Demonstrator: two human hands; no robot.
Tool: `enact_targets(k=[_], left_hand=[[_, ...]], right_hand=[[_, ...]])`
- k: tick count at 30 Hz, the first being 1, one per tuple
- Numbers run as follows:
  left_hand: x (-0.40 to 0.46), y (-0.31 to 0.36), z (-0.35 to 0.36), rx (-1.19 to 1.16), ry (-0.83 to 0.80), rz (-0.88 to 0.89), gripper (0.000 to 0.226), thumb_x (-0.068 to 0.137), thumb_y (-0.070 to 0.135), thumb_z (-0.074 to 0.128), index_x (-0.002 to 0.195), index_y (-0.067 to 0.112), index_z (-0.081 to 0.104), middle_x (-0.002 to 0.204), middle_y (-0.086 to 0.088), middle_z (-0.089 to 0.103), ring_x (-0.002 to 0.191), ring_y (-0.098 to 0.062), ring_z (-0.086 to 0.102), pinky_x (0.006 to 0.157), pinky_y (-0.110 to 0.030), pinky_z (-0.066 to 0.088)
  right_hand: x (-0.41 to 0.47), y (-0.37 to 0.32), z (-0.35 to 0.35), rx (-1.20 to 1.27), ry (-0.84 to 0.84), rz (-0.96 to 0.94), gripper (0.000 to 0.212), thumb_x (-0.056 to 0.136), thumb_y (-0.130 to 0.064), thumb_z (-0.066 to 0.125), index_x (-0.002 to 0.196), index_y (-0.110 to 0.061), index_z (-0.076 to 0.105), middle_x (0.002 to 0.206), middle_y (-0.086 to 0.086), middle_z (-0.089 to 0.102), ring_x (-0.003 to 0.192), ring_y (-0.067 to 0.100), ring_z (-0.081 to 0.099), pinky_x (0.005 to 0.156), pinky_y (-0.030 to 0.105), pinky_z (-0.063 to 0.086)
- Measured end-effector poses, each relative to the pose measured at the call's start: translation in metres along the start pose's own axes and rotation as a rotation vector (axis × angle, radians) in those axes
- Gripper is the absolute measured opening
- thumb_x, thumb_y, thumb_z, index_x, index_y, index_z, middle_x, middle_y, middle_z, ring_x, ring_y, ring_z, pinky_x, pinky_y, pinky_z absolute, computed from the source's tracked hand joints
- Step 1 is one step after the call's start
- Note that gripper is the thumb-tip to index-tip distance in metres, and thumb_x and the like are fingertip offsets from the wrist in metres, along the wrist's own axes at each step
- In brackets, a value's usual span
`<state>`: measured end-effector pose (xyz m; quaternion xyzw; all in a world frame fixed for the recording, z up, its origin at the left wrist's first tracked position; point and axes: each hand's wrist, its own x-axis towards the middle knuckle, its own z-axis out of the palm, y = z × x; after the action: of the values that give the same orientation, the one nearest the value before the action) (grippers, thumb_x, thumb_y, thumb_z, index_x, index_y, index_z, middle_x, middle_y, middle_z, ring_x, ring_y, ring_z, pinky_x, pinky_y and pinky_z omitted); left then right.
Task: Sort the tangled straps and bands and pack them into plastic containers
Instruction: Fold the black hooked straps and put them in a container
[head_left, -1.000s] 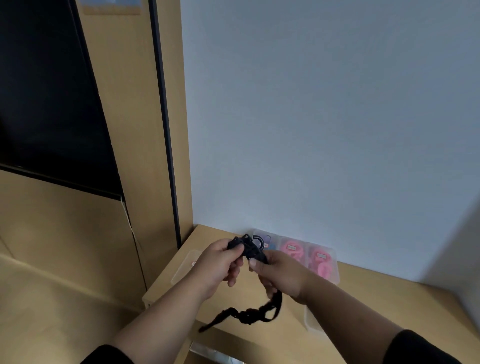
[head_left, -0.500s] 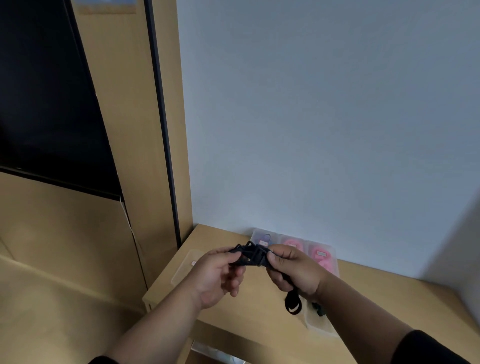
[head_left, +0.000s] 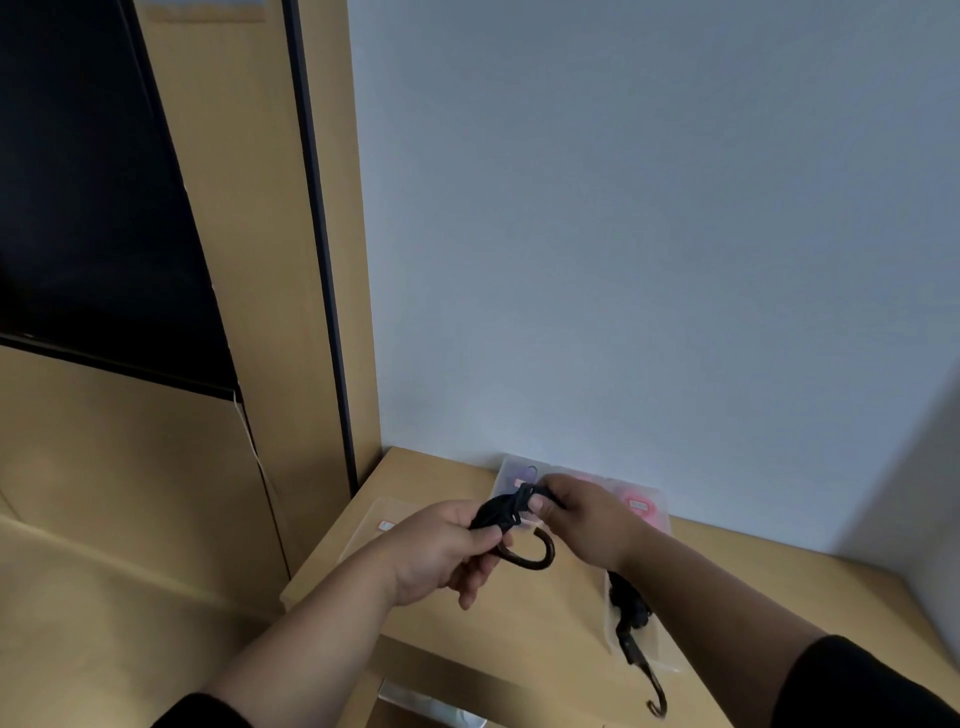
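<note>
A bundled black strap (head_left: 501, 512) with a dark hook (head_left: 532, 556) hanging below it is held above the wooden table (head_left: 519, 639). My left hand (head_left: 441, 551) grips the left end of the bundle. My right hand (head_left: 582, 519) pinches its right end. Under my right forearm, a clear container (head_left: 660, 649) holds another black strap (head_left: 631, 613) whose hook (head_left: 657, 704) sticks out over the near rim. Against the wall stand clear containers with pink bands (head_left: 641, 506) and a purple one (head_left: 517, 475).
A clear lid or empty container (head_left: 382, 522) lies on the table's left part. A white wall rises behind the table, with a wooden panel and dark edge strip (head_left: 322, 260) to the left. Something pale (head_left: 431, 709) shows below the table's front edge.
The loose tail that hung below my hands is now gathered into a compact bundle between them, and a hook dangles under it. The strap in the container under my right arm has come into view.
</note>
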<state>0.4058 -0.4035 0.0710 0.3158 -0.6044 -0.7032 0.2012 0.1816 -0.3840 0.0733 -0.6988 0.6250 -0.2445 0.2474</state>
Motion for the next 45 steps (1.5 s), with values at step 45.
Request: enact_targets(k=[45], left_hand=[[0.001,-0.023,0.012,-0.083,-0.11,0.126,0.034,0.096,0.016,0.051,0.124,-0.004,0.05,0.079,-0.004,0.057,0.074,-0.019,0.061,0.049,-0.025,0.047]], right_hand=[[0.005,-0.024,-0.019,0.479,-0.201,-0.072,0.018,0.086,-0.02,0.072,0.07,-0.026,0.067,0.066,-0.003,0.059,0.058,0.013,0.048,0.054,0.021,0.038]])
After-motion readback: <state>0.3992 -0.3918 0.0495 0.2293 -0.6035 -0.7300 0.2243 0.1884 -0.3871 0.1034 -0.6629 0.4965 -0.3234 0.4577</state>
